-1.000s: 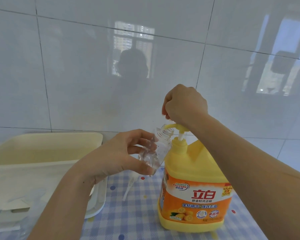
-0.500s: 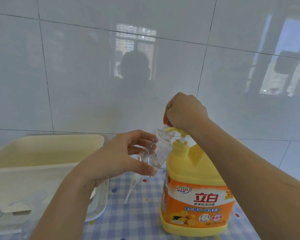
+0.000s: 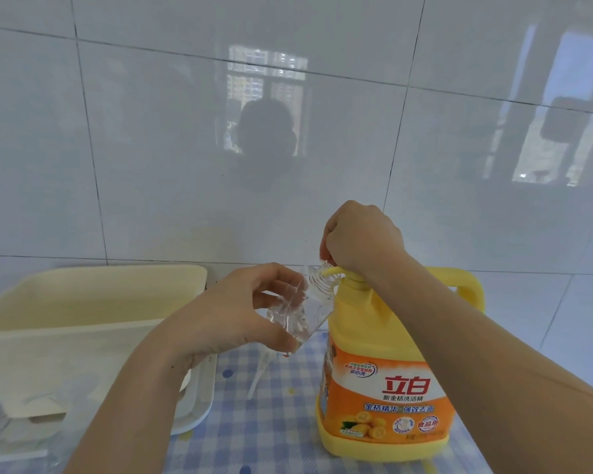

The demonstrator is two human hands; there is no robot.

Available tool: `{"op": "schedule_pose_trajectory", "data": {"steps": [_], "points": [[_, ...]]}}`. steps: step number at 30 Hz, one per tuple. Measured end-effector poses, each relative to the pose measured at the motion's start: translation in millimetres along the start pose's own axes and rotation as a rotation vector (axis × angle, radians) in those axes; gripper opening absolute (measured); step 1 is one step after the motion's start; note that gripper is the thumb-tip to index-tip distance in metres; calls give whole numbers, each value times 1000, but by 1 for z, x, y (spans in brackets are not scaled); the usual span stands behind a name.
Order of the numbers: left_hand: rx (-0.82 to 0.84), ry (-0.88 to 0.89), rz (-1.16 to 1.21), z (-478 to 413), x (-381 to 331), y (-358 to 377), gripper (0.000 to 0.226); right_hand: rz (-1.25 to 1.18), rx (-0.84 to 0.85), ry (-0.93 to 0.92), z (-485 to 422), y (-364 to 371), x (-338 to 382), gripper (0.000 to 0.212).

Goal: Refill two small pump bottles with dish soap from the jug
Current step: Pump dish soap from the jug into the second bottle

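The small clear bottle [image 3: 305, 309] is tilting in the left grip [image 3: 233, 316], whose fingers are curling round it. Its mouth is touching the pump [image 3: 334, 270] of the yellow jug [image 3: 391, 336]. The right grip [image 3: 360, 237] is curling over that pump from above. A white tube [image 3: 259, 374] is lying on the counter [image 3: 281, 425] under the left grip. A cream tub [image 3: 83, 302] is sitting to its left.

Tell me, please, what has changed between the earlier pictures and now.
The right hand has pushed the pump head down on the jug: the white stem that showed under it a second ago has sunk out of sight. Nothing was taken hold of or let go. The left hand still holds the clear bottle tilted, mouth at the spout; the jug stands on the checked cloth as before.
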State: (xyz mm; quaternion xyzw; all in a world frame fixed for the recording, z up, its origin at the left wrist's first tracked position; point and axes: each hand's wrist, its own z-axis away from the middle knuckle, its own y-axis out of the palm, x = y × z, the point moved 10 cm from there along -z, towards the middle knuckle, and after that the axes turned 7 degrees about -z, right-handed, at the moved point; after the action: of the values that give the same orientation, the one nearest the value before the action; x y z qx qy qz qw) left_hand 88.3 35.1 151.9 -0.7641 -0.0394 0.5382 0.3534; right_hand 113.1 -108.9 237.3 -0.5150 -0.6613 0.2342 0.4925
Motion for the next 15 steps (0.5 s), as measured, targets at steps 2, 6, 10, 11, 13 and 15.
{"op": "schedule_pose_trajectory", "data": {"steps": [2, 6, 10, 11, 13, 15], "points": [[-4, 1, -2, 0, 0, 0, 65, -2, -1, -3, 0, 0, 0, 31], [3, 0, -3, -1, 0, 1, 65, -3, 0, -3, -1, 1, -1, 31], [0, 0, 24, 0, -1, 1, 65, -6, -9, 4, -2, -1, 0, 33], [-2, -3, 29, 0, -2, 1, 65, -5, -11, 6, -2, -2, 0, 33], [-2, -3, 40, 1, -4, 1, 65, -7, -13, 13, -2, -5, 0, 33], [0, 5, 64, 1, -7, 2, 62, -18, -34, 15, -4, -15, 5, 31]]}}
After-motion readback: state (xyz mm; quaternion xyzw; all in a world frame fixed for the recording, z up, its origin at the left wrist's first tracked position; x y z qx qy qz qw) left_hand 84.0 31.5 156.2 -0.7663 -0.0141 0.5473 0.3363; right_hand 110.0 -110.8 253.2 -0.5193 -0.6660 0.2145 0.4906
